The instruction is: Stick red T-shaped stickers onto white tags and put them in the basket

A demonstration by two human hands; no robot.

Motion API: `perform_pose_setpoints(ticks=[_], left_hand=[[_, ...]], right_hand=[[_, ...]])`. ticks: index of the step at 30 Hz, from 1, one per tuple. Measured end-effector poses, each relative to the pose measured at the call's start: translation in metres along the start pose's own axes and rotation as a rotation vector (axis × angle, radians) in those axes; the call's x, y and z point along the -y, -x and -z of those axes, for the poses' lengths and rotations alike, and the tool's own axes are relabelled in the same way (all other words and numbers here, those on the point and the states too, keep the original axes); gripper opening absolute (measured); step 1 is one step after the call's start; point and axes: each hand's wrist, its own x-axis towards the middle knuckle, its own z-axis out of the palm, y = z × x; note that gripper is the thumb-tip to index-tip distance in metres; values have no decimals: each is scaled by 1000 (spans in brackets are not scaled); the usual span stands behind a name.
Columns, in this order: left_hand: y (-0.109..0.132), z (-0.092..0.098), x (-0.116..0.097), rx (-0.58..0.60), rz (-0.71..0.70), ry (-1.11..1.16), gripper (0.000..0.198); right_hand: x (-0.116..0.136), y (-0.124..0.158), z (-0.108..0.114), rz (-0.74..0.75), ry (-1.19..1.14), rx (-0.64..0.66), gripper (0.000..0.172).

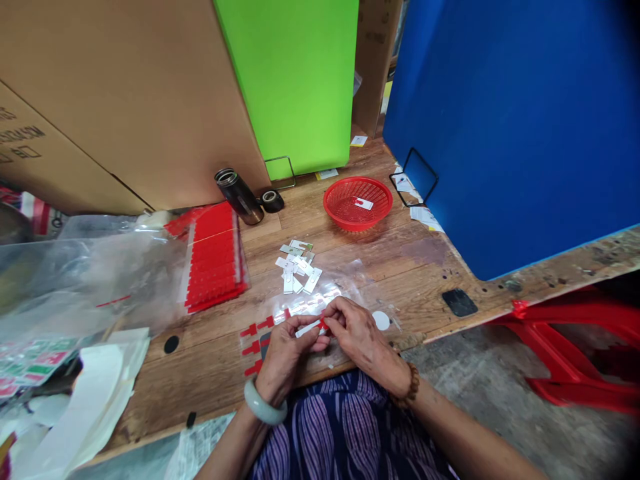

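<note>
My left hand [287, 353] and my right hand [357, 333] meet at the near edge of the wooden table [350, 260]. Together they pinch a small white strip with a red end [316, 325]. Under my hands lies a clear sheet carrying a row of red-tipped strips [257, 337]. Just beyond them sits a loose pile of small white tags [299, 265]. A stack of red strip sheets in clear wrap [215, 259] lies to the left.
A red mesh basket [345, 212] with one tag inside stands further back. A dark flask [239, 195] and a tape roll [273, 199] lean by cardboard boxes. Green and blue boards stand behind. Plastic bags and label sheets crowd the left; a red stool frame is on the right.
</note>
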Motion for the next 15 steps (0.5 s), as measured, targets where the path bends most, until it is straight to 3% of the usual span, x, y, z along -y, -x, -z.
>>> perform_pose_setpoints(ticks=[2, 5, 7, 10, 13, 15], left_hand=[[0, 0, 1, -3, -5, 1, 38], [0, 2, -1, -19, 0, 6, 37], [1, 2, -3, -25, 6, 13, 37], [4, 1, -7, -16, 2, 17, 36], [6, -2, -9, 14, 6, 1, 35], [7, -3, -10, 35, 15, 1, 34]], right_hand=[[-4, -2, 2, -2, 0, -14, 6], [-12, -6, 9, -24, 23, -130, 30], [-16, -9, 16, -44, 11, -170, 32], [-13, -11, 20, -59, -95, -24, 15], [-6, -8, 14, -81, -235, 159, 21], [-3, -7, 8, -115, -307, 211, 21]])
